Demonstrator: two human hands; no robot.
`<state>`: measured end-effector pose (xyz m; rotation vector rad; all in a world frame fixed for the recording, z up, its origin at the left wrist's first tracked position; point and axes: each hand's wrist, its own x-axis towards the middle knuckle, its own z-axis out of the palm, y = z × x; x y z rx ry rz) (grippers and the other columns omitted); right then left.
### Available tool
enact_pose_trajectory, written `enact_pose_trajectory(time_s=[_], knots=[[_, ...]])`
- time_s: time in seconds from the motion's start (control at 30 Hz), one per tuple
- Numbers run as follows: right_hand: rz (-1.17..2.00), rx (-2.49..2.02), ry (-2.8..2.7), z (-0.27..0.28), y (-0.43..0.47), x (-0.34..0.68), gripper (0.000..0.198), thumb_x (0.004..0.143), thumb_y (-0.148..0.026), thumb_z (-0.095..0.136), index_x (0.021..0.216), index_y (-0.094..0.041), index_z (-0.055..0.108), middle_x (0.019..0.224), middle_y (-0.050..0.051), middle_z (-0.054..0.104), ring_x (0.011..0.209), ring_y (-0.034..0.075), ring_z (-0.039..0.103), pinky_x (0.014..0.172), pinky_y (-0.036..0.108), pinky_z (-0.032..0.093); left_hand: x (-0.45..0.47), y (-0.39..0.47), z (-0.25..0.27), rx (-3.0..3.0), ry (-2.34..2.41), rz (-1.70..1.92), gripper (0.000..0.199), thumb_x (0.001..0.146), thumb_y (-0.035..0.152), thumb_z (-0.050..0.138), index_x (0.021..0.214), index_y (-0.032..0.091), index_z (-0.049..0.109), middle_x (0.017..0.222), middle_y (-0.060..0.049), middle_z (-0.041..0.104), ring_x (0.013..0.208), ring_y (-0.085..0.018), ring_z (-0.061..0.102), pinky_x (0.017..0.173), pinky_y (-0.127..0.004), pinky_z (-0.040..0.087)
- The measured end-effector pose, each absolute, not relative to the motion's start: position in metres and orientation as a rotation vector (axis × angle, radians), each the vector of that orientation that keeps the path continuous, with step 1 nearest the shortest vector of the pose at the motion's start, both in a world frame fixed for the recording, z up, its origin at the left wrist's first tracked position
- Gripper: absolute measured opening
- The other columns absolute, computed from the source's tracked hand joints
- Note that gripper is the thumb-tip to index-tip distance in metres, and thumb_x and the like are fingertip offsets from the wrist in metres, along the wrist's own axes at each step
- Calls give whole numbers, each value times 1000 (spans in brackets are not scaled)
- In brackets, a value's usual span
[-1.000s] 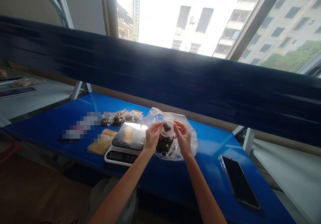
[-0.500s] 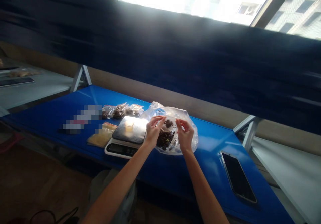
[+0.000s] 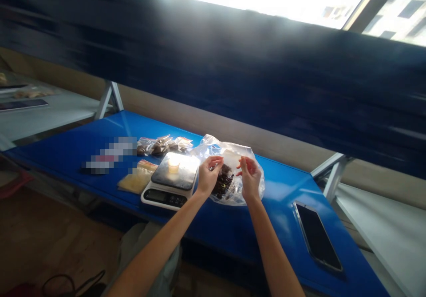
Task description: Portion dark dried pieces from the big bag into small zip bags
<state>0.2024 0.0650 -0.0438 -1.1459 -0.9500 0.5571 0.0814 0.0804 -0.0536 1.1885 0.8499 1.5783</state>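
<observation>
Both my hands are raised over a large clear plastic bag (image 3: 256, 190) holding dark, dried leaf-like pieces (image 3: 223, 182). Between my fingertips is a small translucent whitish bag (image 3: 231, 158), hard to tell from the plastic behind it. My left hand (image 3: 210, 175) pinches its left edge with thumb and forefinger. At its right side, my right hand (image 3: 250, 177) is closed in a pinch. Left of my hands stands a white digital scale (image 3: 164, 198), a small pale cup (image 3: 173, 166) on its metal plate.
Behind the scale lie several small zip bags (image 3: 163, 146) with dark contents. A stack of flat yellowish zip bags (image 3: 135, 181) is at its left. A phone (image 3: 317, 237) rests on the blue table (image 3: 279, 226) at the right. A dark blue shelf edge (image 3: 213, 66) crosses above.
The dark clump seen in the small bag between my hands no longer shows there. My hands have shifted slightly, and the view has moved a little.
</observation>
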Motion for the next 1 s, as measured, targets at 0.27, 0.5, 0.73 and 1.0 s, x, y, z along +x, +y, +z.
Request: enact_pose_trajectory(time_s=[0.27, 0.5, 0.73, 1.0], knots=[[721, -1188, -1060, -42, 64, 207, 56, 71, -50, 69, 118, -19, 61, 104, 10, 69, 76, 16, 64, 42, 18, 45, 78, 84, -58, 1038, 879, 1680, 18, 73, 23, 66, 75, 20, 49, 68, 3, 60, 73, -16, 68, 72, -27, 49], [748, -1265, -1205, -48, 63, 203, 34, 66, -46, 75, 80, -15, 75, 78, 8, 73, 62, 17, 62, 41, 22, 42, 77, 82, -54, 1060, 823, 1685, 20, 77, 24, 62, 74, 21, 43, 75, 2, 62, 72, -14, 68, 74, -27, 49], [531, -1256, -1205, -44, 59, 204, 25, 70, -41, 73, 77, -18, 75, 80, 6, 73, 72, 19, 62, 56, 27, 47, 79, 78, -53, 1206, 835, 1615, 19, 74, 18, 66, 91, 19, 56, 73, 0, 64, 73, -15, 64, 73, -26, 48], [535, -1257, -1162, -48, 61, 203, 28, 67, -44, 74, 77, -17, 74, 75, 5, 72, 65, 18, 61, 45, 23, 44, 80, 77, -55, 1315, 893, 1633, 12, 78, 21, 64, 88, 20, 59, 78, -2, 64, 76, -16, 62, 75, -28, 46]])
